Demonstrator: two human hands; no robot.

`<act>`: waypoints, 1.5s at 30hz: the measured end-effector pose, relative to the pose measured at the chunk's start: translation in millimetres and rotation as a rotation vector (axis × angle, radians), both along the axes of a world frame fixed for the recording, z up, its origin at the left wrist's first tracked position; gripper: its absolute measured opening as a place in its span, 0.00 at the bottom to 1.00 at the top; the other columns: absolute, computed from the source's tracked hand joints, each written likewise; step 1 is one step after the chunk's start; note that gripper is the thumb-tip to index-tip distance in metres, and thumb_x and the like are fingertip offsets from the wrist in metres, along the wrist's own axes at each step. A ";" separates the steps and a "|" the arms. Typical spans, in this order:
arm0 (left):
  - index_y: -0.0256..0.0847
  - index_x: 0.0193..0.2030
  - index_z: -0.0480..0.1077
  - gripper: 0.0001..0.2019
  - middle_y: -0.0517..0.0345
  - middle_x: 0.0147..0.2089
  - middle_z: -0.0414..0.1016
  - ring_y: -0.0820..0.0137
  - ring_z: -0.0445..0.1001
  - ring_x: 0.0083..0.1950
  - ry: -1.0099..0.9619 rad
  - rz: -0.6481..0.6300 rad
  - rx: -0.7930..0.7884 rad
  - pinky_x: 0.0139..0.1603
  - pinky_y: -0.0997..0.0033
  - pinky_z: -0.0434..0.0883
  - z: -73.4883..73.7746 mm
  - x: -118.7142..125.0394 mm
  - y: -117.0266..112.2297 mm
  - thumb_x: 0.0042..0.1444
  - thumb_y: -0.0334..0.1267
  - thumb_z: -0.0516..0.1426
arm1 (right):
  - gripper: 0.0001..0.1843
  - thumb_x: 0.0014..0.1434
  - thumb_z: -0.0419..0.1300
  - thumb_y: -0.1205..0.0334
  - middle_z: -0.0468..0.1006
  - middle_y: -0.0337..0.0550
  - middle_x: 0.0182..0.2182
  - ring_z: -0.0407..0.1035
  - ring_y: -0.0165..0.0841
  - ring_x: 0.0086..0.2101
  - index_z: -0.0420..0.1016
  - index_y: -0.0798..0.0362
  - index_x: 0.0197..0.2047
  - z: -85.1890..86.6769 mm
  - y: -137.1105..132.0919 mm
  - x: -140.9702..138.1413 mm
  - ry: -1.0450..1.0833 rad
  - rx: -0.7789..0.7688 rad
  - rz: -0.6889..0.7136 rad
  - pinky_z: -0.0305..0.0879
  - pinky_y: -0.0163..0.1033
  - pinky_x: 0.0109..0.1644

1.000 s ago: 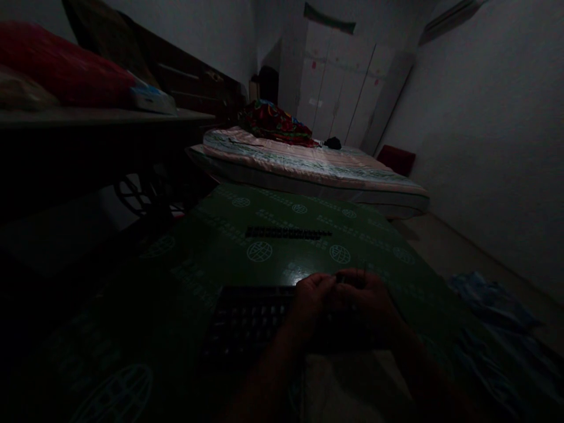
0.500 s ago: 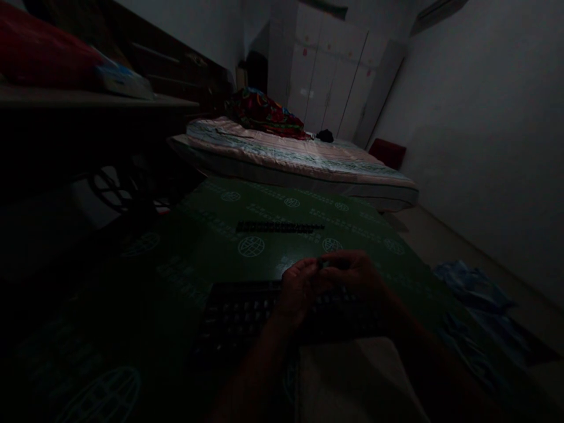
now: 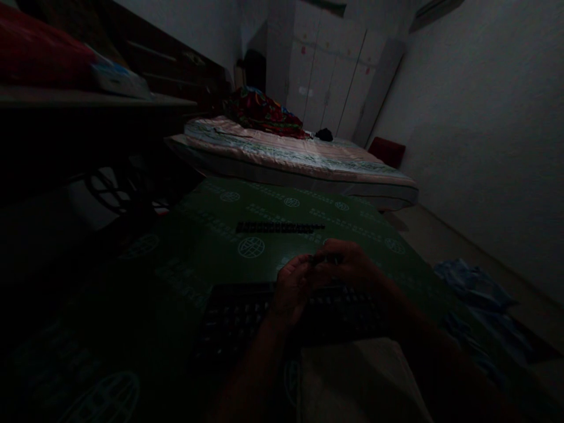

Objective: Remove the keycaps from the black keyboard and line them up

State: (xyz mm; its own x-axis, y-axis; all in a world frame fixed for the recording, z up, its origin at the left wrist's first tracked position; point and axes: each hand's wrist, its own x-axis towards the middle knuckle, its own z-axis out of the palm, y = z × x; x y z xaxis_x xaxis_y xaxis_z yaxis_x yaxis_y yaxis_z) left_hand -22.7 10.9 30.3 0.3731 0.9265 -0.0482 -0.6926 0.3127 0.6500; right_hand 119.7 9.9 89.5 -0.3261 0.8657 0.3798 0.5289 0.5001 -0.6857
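Hold gently the small dark piece (image 3: 314,259), pinched narrowly between left hand (image 3: 291,288) and right hand (image 3: 350,262), steady near the keyboard (image 3: 240,311), without squeezing hard.

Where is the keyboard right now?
In the head view, the keyboard lies low centre on the green table, partly hidden by the left hand and right hand.

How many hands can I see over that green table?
2. The left hand is over the middle of the dark keyboard; the right hand is just right of it. No other hand shows, though the picture is very dark.
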 end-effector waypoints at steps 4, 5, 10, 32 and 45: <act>0.37 0.40 0.65 0.14 0.55 0.31 0.76 0.70 0.75 0.30 0.116 0.006 -0.009 0.33 0.69 0.72 -3.1 4.3 -2.8 0.48 0.40 0.59 | 0.10 0.48 0.61 0.58 0.74 0.39 0.26 0.65 0.26 0.24 0.76 0.55 0.31 -6.7 17.8 10.1 0.045 -0.074 -0.016 0.61 0.31 0.27; 0.37 0.41 0.64 0.14 0.55 0.31 0.76 0.69 0.75 0.29 0.168 -0.005 0.008 0.32 0.69 0.72 -3.8 5.7 -4.4 0.49 0.41 0.59 | 0.10 0.48 0.60 0.58 0.74 0.39 0.25 0.65 0.26 0.22 0.76 0.56 0.32 -10.2 26.0 14.8 0.047 -0.111 -0.050 0.61 0.31 0.26; 0.36 0.37 0.65 0.13 0.56 0.29 0.74 0.70 0.73 0.30 0.488 -0.069 0.245 0.33 0.72 0.68 -5.7 11.7 -15.7 0.47 0.41 0.59 | 0.09 0.50 0.57 0.62 0.71 0.35 0.18 0.64 0.25 0.17 0.75 0.56 0.32 -36.3 80.1 44.4 -0.181 -0.267 -0.341 0.59 0.28 0.20; 0.40 0.32 0.71 0.06 0.59 0.30 0.71 0.70 0.69 0.33 1.038 -0.106 0.468 0.33 0.76 0.63 -5.9 15.9 -35.6 0.48 0.35 0.54 | 0.07 0.50 0.58 0.65 0.77 0.43 0.28 0.69 0.31 0.30 0.78 0.56 0.31 -77.6 141.5 51.9 -0.424 -0.170 -0.442 0.57 0.31 0.30; 0.37 0.43 0.70 0.18 0.60 0.26 0.74 0.73 0.73 0.28 0.433 0.195 0.118 0.32 0.75 0.69 9.5 2.2 -14.5 0.42 0.37 0.61 | 0.06 0.46 0.62 0.61 0.71 0.36 0.22 0.65 0.26 0.24 0.73 0.56 0.28 -18.1 -14.7 18.6 0.204 -0.142 -0.124 0.60 0.30 0.27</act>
State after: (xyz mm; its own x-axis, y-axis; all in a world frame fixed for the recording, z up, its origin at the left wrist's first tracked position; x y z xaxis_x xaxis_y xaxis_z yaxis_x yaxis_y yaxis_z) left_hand -20.5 -3.5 39.8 0.1614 0.9856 -0.0512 -0.3892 0.1112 0.9144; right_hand 138.4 -4.9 71.4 -0.1433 0.9435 0.2988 0.4241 0.3314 -0.8428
